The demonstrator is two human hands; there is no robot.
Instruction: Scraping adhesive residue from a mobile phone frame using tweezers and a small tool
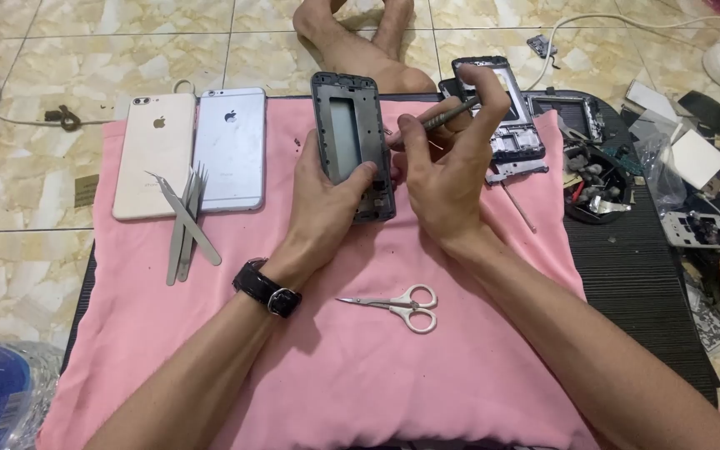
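Leftmost on the pink cloth (210,350) lie two smartphones (189,154) face down, with steel tweezers (183,225) just below them. Nearer the middle, the left hand (327,196) is closed around the lower end of a dark phone frame (352,142), whose long axis runs up and away from the wrist, nearly upright. Just right of it, the right hand (439,179) pinches a thin metal tool (447,115) that slants down-left, its tip at the frame's right edge. White-handled scissors (397,306) lie below the hands.
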